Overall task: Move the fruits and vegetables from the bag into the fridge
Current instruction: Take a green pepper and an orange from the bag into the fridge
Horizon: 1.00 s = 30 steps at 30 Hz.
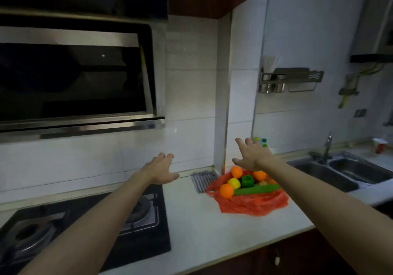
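Bottles (264,140), bag (253,205) rim partly behind right hand (252,156).

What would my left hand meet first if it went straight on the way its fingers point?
Most likely the white tiled wall behind the counter. The left hand is open, fingers aimed forward, with nothing in between. The red bag lies off to its right. Depth is hard to judge.

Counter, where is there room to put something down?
The white counter is bare between the stove and the red bag, and in front of the bag up to the near edge. The corner behind is crowded: a striped cloth, the bag of fruit and small bottles. Right of the bag comes the sink.
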Each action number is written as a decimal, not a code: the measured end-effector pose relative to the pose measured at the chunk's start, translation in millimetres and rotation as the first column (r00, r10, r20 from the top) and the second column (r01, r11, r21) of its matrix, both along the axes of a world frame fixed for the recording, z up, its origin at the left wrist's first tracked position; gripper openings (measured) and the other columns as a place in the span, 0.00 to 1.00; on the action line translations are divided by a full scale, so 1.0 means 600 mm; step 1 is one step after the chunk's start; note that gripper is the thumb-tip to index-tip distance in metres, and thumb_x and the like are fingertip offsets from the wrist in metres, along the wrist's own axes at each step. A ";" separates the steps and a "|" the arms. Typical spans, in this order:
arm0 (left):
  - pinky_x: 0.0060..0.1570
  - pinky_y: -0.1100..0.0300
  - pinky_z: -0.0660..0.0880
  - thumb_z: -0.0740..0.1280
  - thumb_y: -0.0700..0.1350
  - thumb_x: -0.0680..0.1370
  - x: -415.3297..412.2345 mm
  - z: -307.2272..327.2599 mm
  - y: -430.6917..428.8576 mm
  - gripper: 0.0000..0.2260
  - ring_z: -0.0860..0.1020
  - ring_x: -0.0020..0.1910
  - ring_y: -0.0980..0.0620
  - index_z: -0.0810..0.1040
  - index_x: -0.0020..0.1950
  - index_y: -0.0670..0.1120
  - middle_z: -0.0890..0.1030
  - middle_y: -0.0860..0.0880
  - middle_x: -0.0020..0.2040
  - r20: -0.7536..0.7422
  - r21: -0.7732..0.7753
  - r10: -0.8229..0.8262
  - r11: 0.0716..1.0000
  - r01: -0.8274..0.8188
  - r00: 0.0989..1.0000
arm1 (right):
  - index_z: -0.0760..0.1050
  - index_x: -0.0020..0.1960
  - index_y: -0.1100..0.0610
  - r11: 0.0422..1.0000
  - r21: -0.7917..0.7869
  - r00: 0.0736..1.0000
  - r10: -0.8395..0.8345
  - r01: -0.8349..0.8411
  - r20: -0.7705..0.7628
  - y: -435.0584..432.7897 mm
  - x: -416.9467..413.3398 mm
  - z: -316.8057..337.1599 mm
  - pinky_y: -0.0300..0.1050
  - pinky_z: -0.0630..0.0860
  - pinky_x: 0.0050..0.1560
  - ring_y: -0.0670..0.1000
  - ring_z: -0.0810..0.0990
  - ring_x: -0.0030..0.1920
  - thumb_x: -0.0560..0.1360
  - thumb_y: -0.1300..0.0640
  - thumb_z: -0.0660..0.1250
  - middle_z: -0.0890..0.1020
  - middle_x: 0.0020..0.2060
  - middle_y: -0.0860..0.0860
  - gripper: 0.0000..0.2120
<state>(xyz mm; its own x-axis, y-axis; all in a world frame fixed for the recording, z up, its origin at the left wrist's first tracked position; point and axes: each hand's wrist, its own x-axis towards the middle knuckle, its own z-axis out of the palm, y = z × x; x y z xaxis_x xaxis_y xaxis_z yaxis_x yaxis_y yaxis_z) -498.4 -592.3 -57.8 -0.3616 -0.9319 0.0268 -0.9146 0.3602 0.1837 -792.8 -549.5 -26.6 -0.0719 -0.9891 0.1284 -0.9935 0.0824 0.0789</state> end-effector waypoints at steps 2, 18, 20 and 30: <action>0.64 0.46 0.69 0.65 0.59 0.75 -0.047 -0.008 -0.009 0.34 0.68 0.67 0.41 0.57 0.75 0.46 0.65 0.41 0.70 0.001 0.005 -0.042 0.999 0.042 0.999 | 0.49 0.76 0.53 0.999 0.006 0.999 -0.032 0.032 0.015 0.011 -0.039 -0.008 0.62 0.69 0.64 0.63 0.63 0.71 0.76 0.39 0.59 0.60 0.73 0.59 0.36; 0.59 0.47 0.72 0.67 0.58 0.73 -0.313 -0.064 -0.130 0.33 0.71 0.63 0.39 0.61 0.73 0.46 0.69 0.39 0.65 -0.024 0.040 -0.317 0.947 0.318 0.948 | 0.49 0.77 0.54 0.967 0.092 0.968 -0.245 0.240 0.055 0.003 -0.234 -0.072 0.64 0.66 0.66 0.63 0.60 0.73 0.75 0.38 0.61 0.60 0.74 0.59 0.38; 0.59 0.47 0.72 0.67 0.59 0.72 -0.333 -0.074 -0.156 0.33 0.72 0.62 0.39 0.62 0.72 0.46 0.69 0.39 0.64 -0.033 0.047 -0.333 0.941 0.335 0.942 | 0.50 0.76 0.54 0.963 0.103 0.966 -0.254 0.247 0.053 -0.015 -0.245 -0.082 0.65 0.66 0.66 0.63 0.60 0.72 0.75 0.38 0.61 0.60 0.73 0.59 0.38; 0.60 0.46 0.72 0.66 0.60 0.72 -0.412 -0.121 -0.290 0.34 0.70 0.64 0.41 0.62 0.72 0.44 0.71 0.40 0.62 -0.043 0.108 -0.406 0.906 0.408 0.913 | 0.46 0.78 0.51 0.944 0.155 0.950 -0.303 0.289 0.075 -0.122 -0.296 -0.134 0.65 0.68 0.66 0.63 0.60 0.72 0.75 0.36 0.61 0.59 0.75 0.59 0.41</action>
<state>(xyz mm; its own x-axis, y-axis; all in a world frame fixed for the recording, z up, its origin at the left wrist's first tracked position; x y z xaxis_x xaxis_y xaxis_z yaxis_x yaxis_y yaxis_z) -745.4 -766.3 -130.2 -0.7108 -0.7009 -0.0589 -0.6887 0.6766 0.2605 -970.4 -622.4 -107.0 -0.3697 -0.9286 -0.0327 -0.9291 0.3694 0.0159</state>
